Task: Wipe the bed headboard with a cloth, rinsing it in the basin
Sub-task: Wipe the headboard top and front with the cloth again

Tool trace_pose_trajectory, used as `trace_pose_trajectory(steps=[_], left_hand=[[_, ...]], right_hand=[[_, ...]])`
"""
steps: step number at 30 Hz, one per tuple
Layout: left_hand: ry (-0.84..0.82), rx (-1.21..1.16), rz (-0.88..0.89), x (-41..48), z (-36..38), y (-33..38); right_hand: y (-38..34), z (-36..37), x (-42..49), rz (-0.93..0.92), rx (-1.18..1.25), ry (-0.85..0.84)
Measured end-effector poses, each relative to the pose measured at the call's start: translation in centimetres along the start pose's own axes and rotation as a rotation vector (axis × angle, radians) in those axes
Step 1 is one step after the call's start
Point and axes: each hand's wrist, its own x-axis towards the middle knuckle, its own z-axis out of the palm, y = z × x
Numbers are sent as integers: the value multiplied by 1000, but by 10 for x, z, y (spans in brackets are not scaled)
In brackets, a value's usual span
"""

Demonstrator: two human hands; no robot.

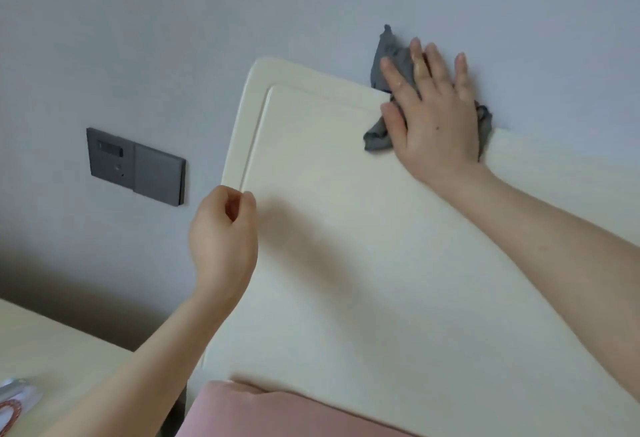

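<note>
The cream headboard (346,228) stood against a pale wall (173,21), rigid and smooth-faced, with a recessed border near its rounded corner. A pink pillow (277,412) lay at its base; a grey switch panel (135,166) sat on the wall beside it. The right hand (434,118) lay flat, fingers spread, pressing the grey cloth (388,62) on the top edge. The cloth appeared soft, limp and probably damp, best controlled under the palm. The left hand (223,239) hovered loosely curled, holding nothing. No basin was visible.
</note>
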Motion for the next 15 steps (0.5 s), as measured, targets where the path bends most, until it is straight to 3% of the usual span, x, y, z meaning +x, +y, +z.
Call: trace_pose_trajectory(steps=[3, 7, 10, 15], left_hand=[[-40, 7, 71, -1, 5, 19], [-76, 43, 132, -3, 2, 31], [-56, 44, 143, 6, 1, 49], [13, 128, 293, 20, 6, 62]], right_hand=[[-32, 14, -71, -218, 26, 22], [-66, 24, -147, -387, 48, -162], [-63, 23, -117, -459, 70, -145], [-82, 20, -20, -311, 103, 47]])
